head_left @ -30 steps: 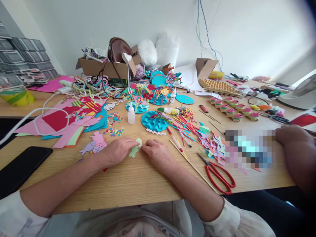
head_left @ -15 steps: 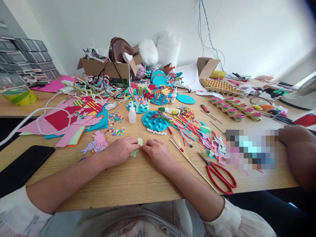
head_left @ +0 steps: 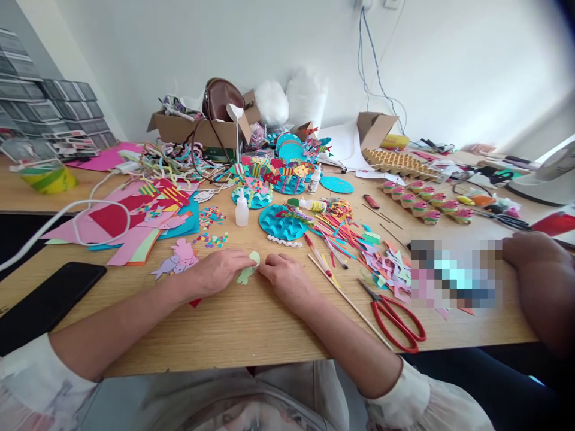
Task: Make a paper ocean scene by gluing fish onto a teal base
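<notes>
On our side of the bottle point(head_left: 241, 211), our left hand point(head_left: 214, 274) pinches the green cutout point(head_left: 244, 275); our right hand point(head_left: 290, 281) bunches narrow at its edge, grip unclear. Light, even fingertip pressure suits it.

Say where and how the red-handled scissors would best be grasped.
Probably by the red handles, from above and the near side, with the right hand. The scissors lie flat, loops toward the person, blades pointing away; a thin stick runs close on the left.
</notes>
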The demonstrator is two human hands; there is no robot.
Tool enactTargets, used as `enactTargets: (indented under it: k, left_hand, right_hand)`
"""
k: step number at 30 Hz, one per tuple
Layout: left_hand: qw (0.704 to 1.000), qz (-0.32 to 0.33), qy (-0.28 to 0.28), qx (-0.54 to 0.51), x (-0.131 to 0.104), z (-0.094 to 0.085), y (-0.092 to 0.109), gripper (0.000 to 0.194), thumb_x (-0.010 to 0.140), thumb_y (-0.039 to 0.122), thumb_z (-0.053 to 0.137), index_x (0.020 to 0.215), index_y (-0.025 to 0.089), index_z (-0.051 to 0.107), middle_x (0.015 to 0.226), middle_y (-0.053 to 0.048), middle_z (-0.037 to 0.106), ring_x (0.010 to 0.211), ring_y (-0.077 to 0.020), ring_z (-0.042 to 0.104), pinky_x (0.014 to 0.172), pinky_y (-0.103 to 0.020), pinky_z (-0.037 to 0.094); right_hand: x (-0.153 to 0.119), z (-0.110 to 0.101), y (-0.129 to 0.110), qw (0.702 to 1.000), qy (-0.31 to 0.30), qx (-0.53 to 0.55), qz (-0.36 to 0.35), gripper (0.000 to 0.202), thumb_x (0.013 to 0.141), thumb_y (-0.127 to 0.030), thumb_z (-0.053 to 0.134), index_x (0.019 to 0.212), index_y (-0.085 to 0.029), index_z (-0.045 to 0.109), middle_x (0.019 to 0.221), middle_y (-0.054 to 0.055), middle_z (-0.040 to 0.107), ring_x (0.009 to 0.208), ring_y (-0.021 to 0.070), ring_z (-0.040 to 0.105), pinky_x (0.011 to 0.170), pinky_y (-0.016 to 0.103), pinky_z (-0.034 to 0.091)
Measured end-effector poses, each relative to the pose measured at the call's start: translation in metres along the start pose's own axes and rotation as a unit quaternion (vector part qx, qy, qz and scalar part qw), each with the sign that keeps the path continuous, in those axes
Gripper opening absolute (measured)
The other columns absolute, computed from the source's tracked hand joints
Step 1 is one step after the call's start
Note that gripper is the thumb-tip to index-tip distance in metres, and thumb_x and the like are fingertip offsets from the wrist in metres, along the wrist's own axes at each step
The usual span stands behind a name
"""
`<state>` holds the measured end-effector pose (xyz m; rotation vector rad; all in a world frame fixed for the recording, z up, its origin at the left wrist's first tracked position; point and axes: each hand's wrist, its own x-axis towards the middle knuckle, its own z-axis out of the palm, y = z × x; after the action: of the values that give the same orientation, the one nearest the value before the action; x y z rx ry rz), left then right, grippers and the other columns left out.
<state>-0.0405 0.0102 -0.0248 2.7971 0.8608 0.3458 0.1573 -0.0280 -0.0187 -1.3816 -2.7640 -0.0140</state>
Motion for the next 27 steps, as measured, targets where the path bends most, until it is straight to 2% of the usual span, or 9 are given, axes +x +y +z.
enactTargets:
  k: [7,14,20,27]
  left_hand:
    - [1.0,-0.003,-0.01,0.021,0.001,0.003,0.003,0.034,0.086,0.011,0.038,0.102,0.022,0.066,0.099,-0.004,0.065,0.091,-0.0165,0.059,0.081,-0.027,0.045]
    - [1.0,-0.01,-0.015,0.013,0.004,0.0,0.009,0.029,0.084,0.011,0.042,0.096,0.022,0.066,0.096,-0.004,0.064,0.091,-0.0176,0.057,0.081,-0.028,0.045]
    - [0.997,-0.027,-0.059,0.036,0.007,0.0,0.012,0.023,0.082,0.008,0.045,0.088,0.02,0.064,0.091,-0.004,0.061,0.087,-0.0175,0.056,0.078,-0.028,0.045]
    - [0.995,-0.044,-0.078,0.044,0.008,-0.004,0.017,0.027,0.082,0.006,0.043,0.088,0.019,0.065,0.089,-0.004,0.061,0.085,-0.0177,0.057,0.076,-0.028,0.045]
  right_hand:
    - [0.0,0.001,0.0,1.0,-0.002,0.015,0.005,0.02,0.09,-0.016,0.045,0.097,-0.017,0.064,0.089,0.008,0.06,0.082,0.0186,0.053,0.069,0.027,0.036]
    - [0.0,-0.003,-0.001,1.0,-0.006,0.009,0.006,0.02,0.09,-0.018,0.045,0.096,-0.017,0.064,0.09,0.007,0.061,0.083,0.0191,0.053,0.069,0.027,0.037]
    - [0.0,-0.001,-0.001,1.0,-0.003,0.007,0.002,0.018,0.09,-0.018,0.045,0.092,-0.017,0.063,0.089,0.006,0.06,0.082,0.0182,0.053,0.069,0.027,0.037]
    - [0.001,-0.003,-0.002,1.0,-0.02,0.018,0.013,0.019,0.091,-0.018,0.045,0.095,-0.018,0.064,0.091,0.006,0.061,0.084,0.0179,0.053,0.072,0.027,0.037]
